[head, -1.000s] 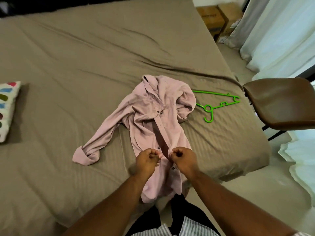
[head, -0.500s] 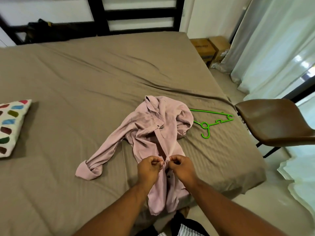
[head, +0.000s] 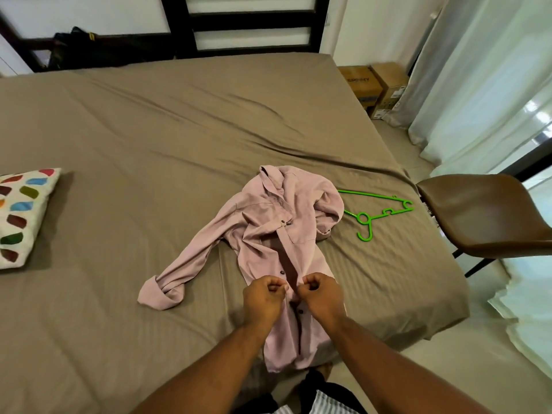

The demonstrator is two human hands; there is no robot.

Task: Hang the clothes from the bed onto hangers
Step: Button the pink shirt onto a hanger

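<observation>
While spread on the bed (head: 149, 130), one shirt (head: 268, 228), pinched by fingers (head: 274, 286) of left hand (head: 263, 303) and right hand (head: 321, 297); one hanger (head: 361, 217) beside.

Dusty-pink shirt (head: 277, 234), bright green hanger (head: 377, 211), plain taupe bed (head: 149, 138), white pillow (head: 24, 216) with multicoloured spots, brown chair (head: 484, 213).

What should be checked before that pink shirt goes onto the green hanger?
1. Grip on the pink shirt: the left hand and right hand each pinch a front edge. Ok.
2. Front buttons undone all the way up: cannot tell; folds hide the chest.
3. Green hanger free: it lies bare on the bed, just right of the shirt. Ok.
4. Sleeves spread out: one is folded over the chest, the other ends in a rolled cuff. Not ok.
5. Shirt fully on the bed: the hem hangs over the near edge. Not ok.
</observation>
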